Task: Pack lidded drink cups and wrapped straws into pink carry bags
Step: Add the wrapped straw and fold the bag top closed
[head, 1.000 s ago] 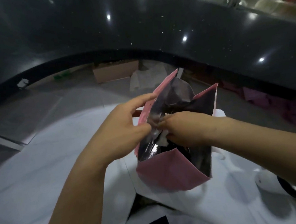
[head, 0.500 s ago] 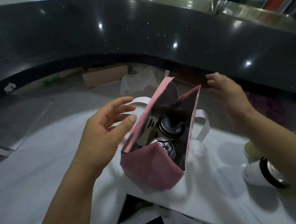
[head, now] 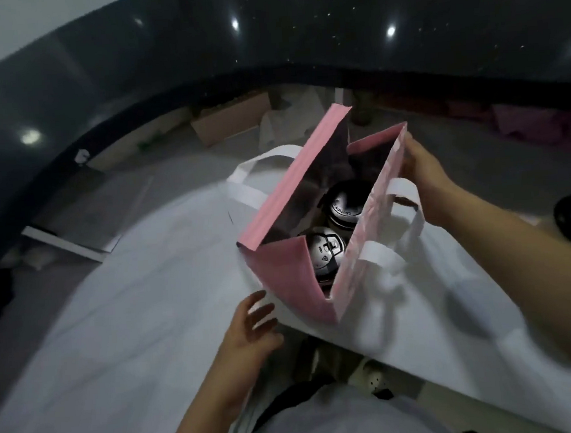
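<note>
Pinching the pink bag (head: 290, 277), right hand (head: 424, 172); left hand (head: 248, 334) splayed open; cardboard box (head: 230, 122) beyond.

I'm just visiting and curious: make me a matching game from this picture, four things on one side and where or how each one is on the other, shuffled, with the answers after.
Things:
1. left hand
2. right hand
3. two lidded cups
4. cardboard box

Place or state:
A. inside the pink bag
B. far off, below the dark counter
C. holds the bag's far rim
D. fingers spread, beside the bag's near corner

Pairs: 1-D, 2-C, 3-A, 4-B.
</note>
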A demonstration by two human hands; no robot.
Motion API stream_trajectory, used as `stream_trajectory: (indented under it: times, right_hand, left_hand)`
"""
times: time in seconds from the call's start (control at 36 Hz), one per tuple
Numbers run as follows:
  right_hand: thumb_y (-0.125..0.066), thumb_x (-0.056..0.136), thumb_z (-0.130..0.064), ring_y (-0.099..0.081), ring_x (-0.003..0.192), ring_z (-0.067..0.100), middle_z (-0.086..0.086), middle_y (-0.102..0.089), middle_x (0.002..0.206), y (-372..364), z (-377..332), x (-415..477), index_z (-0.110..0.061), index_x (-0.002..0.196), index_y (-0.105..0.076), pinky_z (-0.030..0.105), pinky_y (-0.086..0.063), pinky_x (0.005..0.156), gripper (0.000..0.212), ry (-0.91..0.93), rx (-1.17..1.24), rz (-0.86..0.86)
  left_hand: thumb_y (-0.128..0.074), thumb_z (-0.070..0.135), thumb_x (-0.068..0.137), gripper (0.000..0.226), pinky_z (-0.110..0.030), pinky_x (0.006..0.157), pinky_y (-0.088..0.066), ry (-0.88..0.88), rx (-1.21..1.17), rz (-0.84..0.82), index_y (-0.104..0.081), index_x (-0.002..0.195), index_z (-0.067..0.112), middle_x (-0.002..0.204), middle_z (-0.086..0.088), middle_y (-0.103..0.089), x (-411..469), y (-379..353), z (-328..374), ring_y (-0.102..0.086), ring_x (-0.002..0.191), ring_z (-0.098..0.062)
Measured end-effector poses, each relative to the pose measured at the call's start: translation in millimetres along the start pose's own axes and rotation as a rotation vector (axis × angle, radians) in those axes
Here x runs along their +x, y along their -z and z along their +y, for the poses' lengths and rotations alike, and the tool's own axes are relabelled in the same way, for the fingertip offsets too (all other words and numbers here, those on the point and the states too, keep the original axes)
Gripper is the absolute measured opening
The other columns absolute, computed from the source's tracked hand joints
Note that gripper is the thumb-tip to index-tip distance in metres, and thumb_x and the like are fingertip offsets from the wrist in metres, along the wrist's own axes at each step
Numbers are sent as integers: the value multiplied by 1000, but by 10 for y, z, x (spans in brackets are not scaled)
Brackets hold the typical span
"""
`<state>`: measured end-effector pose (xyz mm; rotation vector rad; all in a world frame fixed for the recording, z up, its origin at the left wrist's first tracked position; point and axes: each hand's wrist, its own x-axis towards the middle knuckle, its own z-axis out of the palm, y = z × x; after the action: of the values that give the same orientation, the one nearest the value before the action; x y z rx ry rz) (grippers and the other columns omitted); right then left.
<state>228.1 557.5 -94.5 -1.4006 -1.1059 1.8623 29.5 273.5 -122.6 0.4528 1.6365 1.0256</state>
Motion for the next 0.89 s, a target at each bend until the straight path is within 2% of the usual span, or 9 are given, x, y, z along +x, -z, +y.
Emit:
stream_trajectory:
  times: [0.08,0.17,0.31,0.42,0.56,0.67,0.72,0.81,0.89]
  right_hand:
    - [-40,84,-78,-66,112,23,1,-73,117,112,179,-12,-32,116,-71,49,-47,103,64,25,-69,41]
    - [-34,93,-70,-66,104,17,-1,-72,112,206,311,-218,-30,111,-71,36,-51,89,57,72,-139,86]
    - [-26,101,-58,-62,91,13,-5,-72,94,387,514,-631,-28,88,-69,30,-44,81,55,108,-114,124]
    - [-26,103,-54,-64,98,12,-12,-75,89,547,636,-979,-33,81,-74,36,-45,94,56,137,-106,201]
    - [-23,104,-50,-66,95,9,-14,-75,90,782,818,-1412,-49,81,-74,44,-46,101,56,124,-61,244]
    - [-46,64,-94,-64,108,12,-7,-72,112,1036,1032,-1706,-57,99,-71,45,-40,107,57,128,53,134]
    - [-54,54,-96,-58,122,19,-5,-67,128,1171,1085,-1804,-49,113,-70,46,-35,112,78,161,93,12]
    - [-63,65,-85,-44,139,26,6,-51,147,1357,1042,-1876,-20,136,-59,55,-31,114,96,252,-9,-142]
    - [-77,61,-65,-24,147,4,-18,-27,159,1450,934,-1841,-36,140,-53,48,-30,115,88,320,-241,-208]
  left_hand:
    - [-75,-11,70,108,-30,86,-55,-38,11,-215,-25,149,43,148,9,-45,-72,-171,-147,-59,122,-6]
    - [-80,-15,68,124,-23,88,-54,-105,43,-259,-11,155,38,157,10,-33,-93,-334,-132,-54,127,-3]
    - [-82,-4,74,87,-21,88,-54,-62,125,-247,-39,138,36,129,16,-64,-103,-535,-48,-61,119,-5]
    - [-81,12,79,59,-25,85,-57,-68,236,-169,-50,126,31,113,18,-69,-53,-647,20,-67,108,-8]
    - [-61,3,93,28,-20,80,-56,-48,367,-137,-60,117,18,107,4,-68,-31,-775,139,-67,87,-4]
    - [-58,-9,91,32,-5,61,-49,-56,385,-151,-60,75,19,56,12,-64,-142,-821,262,-65,58,9]
    - [-71,2,86,18,-11,76,-54,-133,416,-91,-64,91,17,83,4,-71,-147,-745,244,-69,76,0]
    - [-90,21,68,74,-42,96,-55,-254,353,-163,-56,131,42,129,7,-66,-144,-671,326,-65,116,-17]
    - [-89,43,62,82,-44,103,-50,-375,335,-274,-53,135,50,148,13,-50,-154,-638,438,-50,135,-17]
